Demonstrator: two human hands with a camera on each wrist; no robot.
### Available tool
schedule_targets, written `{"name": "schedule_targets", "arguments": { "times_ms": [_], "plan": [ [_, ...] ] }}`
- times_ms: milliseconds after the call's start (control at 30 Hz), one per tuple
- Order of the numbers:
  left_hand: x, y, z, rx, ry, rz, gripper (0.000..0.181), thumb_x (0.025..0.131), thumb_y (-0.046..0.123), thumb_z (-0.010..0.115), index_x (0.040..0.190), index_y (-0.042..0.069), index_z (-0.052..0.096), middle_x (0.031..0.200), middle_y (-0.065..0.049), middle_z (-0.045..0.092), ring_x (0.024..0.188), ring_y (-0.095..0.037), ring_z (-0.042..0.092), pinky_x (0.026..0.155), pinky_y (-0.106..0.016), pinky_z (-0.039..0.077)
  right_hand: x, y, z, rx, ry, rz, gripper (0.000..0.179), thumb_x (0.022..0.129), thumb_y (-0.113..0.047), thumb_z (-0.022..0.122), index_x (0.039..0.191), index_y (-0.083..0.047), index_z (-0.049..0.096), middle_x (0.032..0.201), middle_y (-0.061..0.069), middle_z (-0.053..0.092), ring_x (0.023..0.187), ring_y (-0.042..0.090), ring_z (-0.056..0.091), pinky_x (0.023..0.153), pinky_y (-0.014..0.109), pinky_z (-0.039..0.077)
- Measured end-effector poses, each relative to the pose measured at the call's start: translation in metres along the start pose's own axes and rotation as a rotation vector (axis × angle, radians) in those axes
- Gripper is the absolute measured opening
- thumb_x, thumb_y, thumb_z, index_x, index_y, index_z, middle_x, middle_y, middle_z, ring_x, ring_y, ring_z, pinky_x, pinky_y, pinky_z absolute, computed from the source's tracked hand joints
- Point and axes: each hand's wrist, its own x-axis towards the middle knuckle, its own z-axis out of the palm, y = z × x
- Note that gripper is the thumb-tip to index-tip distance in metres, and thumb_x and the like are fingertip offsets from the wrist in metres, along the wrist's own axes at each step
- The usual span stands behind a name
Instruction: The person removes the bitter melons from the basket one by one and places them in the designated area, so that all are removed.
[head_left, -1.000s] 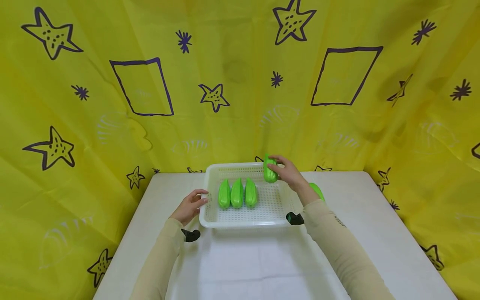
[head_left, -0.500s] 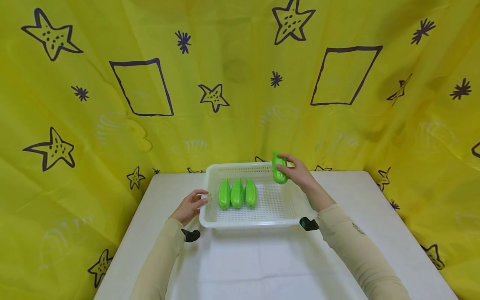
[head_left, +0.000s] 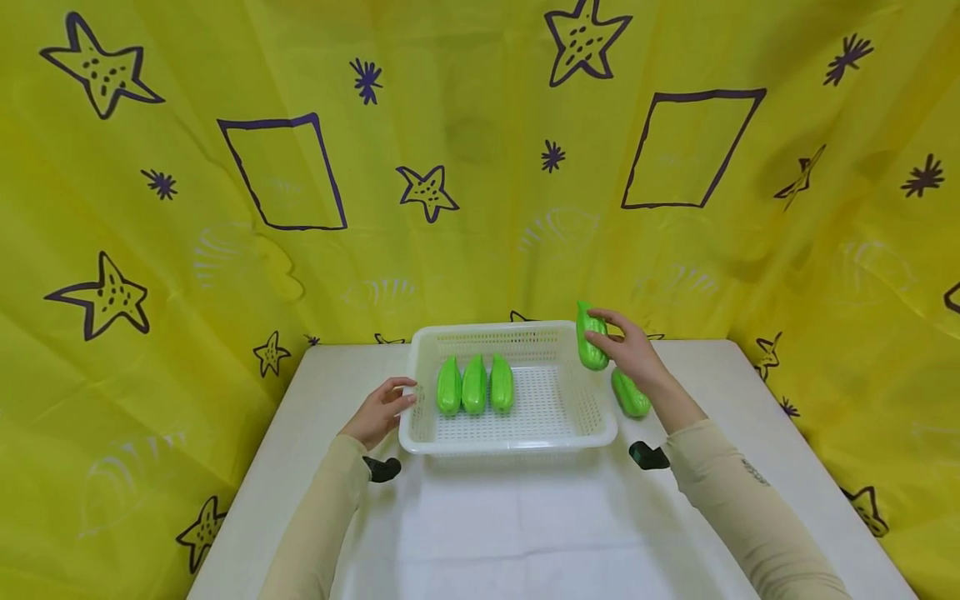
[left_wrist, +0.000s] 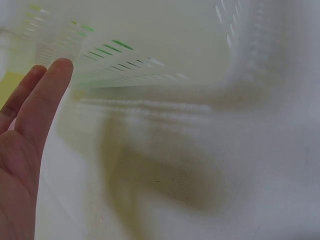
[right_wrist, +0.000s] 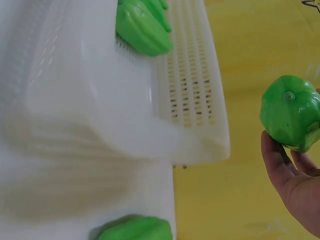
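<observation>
My right hand (head_left: 636,352) pinches a green ribbed toy gourd (head_left: 592,340) between thumb and fingers, raised at the right end of the white basket (head_left: 510,447). In the right wrist view the rounded end of this gourd (right_wrist: 287,107) faces the camera. Inside the basket, three similar gourds (head_left: 474,387) lie side by side towards the left. Another gourd (head_left: 632,394) lies on the table just right of the basket, below my right hand. My left hand (head_left: 378,414) has its fingertips at the basket's left rim; its fingers (left_wrist: 42,107) look straight in the left wrist view.
The basket has slotted walls and stands towards the back of a white-covered table (head_left: 517,525). A yellow curtain (head_left: 480,267) with dark star drawings hangs behind and along both sides. Dark wrist-camera mounts (head_left: 384,471) stick out at the cuffs.
My right hand has carried its gourd to the right, from over the basket's back right part to its right end. The gourd on the table shows more fully. My left hand stays put.
</observation>
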Motion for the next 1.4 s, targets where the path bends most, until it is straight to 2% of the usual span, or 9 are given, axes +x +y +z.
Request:
{"name": "schedule_targets", "arguments": {
  "times_ms": [167,367,600,767,867,933,1033,1100,1400],
  "plan": [
    [0.001,0.000,-0.001,-0.003,0.003,-0.001,0.038,0.098,0.020,0.061,0.134,0.013,0.049,0.153,-0.015,0.034,0.133,-0.035,0.039,0.107,-0.053,0.035,-0.005,0.014,-0.015,-0.042,0.022,0.014,0.061,0.098,-0.037,0.060,0.149,-0.011,0.039,0.155,0.020,0.027,0.130,0.044,0.043,0.085,0.027,0.047],
    [0.000,0.000,-0.001,-0.003,0.000,-0.001,0.037,0.098,0.020,0.060,0.133,0.014,0.049,0.152,-0.015,0.035,0.131,-0.034,0.042,0.106,-0.053,0.036,-0.011,0.029,-0.032,-0.074,0.047,0.031,0.064,0.098,-0.039,0.059,0.151,-0.011,0.036,0.154,0.023,0.026,0.130,0.046,0.042,0.091,0.035,0.045],
    [0.000,0.002,0.000,0.001,0.005,-0.005,0.037,0.098,0.019,0.060,0.133,0.014,0.049,0.153,-0.015,0.034,0.131,-0.034,0.041,0.106,-0.053,0.037,-0.016,0.053,-0.054,-0.040,0.072,0.047,0.068,0.098,-0.039,0.058,0.151,-0.006,0.032,0.154,0.027,0.024,0.126,0.047,0.043,0.076,0.013,0.046],
    [-0.002,0.004,0.001,-0.012,0.005,-0.014,0.037,0.099,0.016,0.058,0.134,0.012,0.048,0.153,-0.016,0.034,0.129,-0.034,0.042,0.106,-0.052,0.037,-0.020,0.071,-0.068,-0.052,0.081,0.069,0.069,0.098,-0.039,0.058,0.151,-0.004,0.030,0.154,0.029,0.021,0.127,0.048,0.041,0.074,0.012,0.045],
    [-0.007,0.010,0.003,-0.017,-0.002,-0.016,0.036,0.100,0.014,0.057,0.135,0.010,0.047,0.153,-0.017,0.033,0.128,-0.035,0.042,0.106,-0.051,0.037,-0.022,0.078,-0.076,-0.085,0.077,0.085,0.070,0.098,-0.040,0.058,0.152,-0.004,0.030,0.155,0.029,0.020,0.128,0.048,0.040,0.080,0.019,0.046],
    [-0.010,0.015,0.005,-0.015,-0.005,-0.019,0.036,0.100,0.014,0.056,0.135,0.009,0.047,0.153,-0.018,0.033,0.127,-0.034,0.042,0.105,-0.050,0.038,-0.023,0.082,-0.080,-0.096,0.076,0.091,0.071,0.098,-0.040,0.057,0.152,-0.004,0.029,0.155,0.028,0.020,0.129,0.048,0.038,0.089,0.031,0.046],
    [-0.015,0.020,0.006,-0.020,-0.008,-0.016,0.035,0.100,0.013,0.056,0.134,0.009,0.048,0.151,-0.018,0.035,0.125,-0.033,0.044,0.103,-0.046,0.041,-0.025,0.088,-0.085,-0.115,0.078,0.100,0.072,0.098,-0.041,0.057,0.152,-0.003,0.028,0.155,0.029,0.019,0.130,0.049,0.035,0.100,0.053,0.038],
    [-0.016,0.021,0.007,-0.017,-0.008,-0.013,0.035,0.100,0.013,0.057,0.133,0.009,0.048,0.150,-0.018,0.037,0.124,-0.032,0.045,0.100,-0.043,0.044,-0.026,0.091,-0.088,-0.113,0.075,0.106,0.072,0.098,-0.040,0.057,0.152,-0.002,0.027,0.154,0.031,0.019,0.130,0.051,0.033,0.103,0.062,0.032],
    [-0.015,0.017,0.005,-0.040,-0.041,0.044,0.037,0.100,0.009,0.056,0.135,0.002,0.044,0.147,-0.022,0.039,0.115,-0.025,0.050,0.089,-0.032,0.047,-0.032,0.106,-0.097,-0.153,0.030,0.184,0.072,0.100,-0.038,0.055,0.154,-0.004,0.023,0.156,0.031,0.013,0.139,0.053,0.016,0.106,0.066,0.023]
  ]
}}
